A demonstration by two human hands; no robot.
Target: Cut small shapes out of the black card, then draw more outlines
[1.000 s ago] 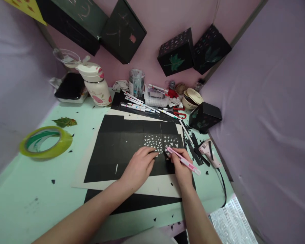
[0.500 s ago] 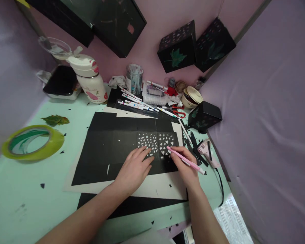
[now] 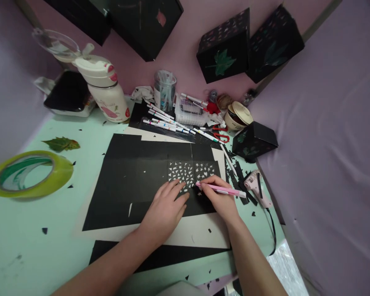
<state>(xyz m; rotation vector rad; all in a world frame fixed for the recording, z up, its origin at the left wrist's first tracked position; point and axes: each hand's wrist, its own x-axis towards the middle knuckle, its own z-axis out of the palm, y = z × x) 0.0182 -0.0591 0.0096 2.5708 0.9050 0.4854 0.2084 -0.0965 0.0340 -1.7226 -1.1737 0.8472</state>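
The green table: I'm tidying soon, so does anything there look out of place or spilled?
Black scraps lie strewn over the table, thickest between the black sheet and glue gun, like unswept cuttings. The bottle seems open, its lid up. No liquid spill shows.

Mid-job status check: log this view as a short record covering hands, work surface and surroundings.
Left hand: left hand spread on the black sheet, fingertips by small pale shapes
Right hand: right hand gripping a pink pen-shaped tool, tip by those shapes
Under the sheet: white sheet
Left side: tape roll, leaf
Right side: glue gun, black box
Back: markers, bottle
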